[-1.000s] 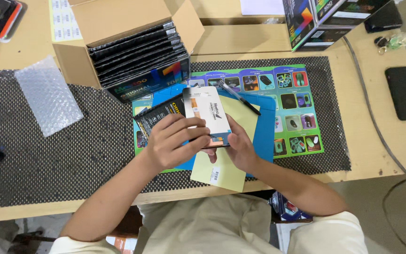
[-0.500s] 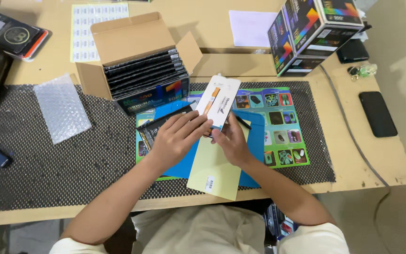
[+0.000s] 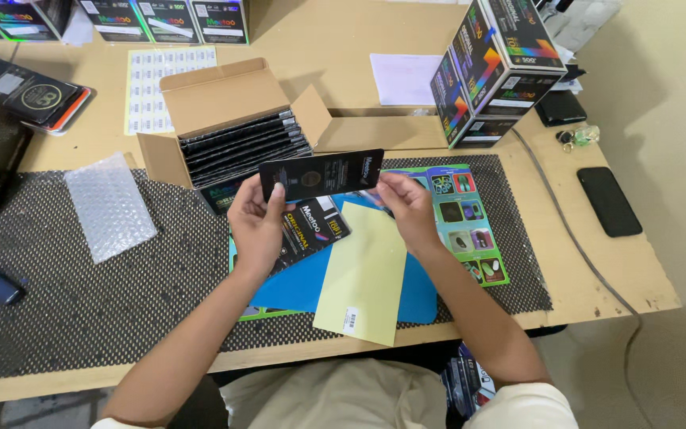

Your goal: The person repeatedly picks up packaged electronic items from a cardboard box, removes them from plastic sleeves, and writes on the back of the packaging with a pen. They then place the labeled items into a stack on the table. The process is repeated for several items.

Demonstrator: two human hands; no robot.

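Black flat packet pinched at both ends by left hand and right hand; black mesh mat spread beneath on wooden table, open cardboard box just beyond.

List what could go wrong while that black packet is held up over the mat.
1. The black packet is pinched only at its ends by the left hand and right hand, so it might slip or flex.
2. The yellow envelope overhangs the table edge and could get knocked off.
3. A dropped packet could land in the open box and mix with the packets there.
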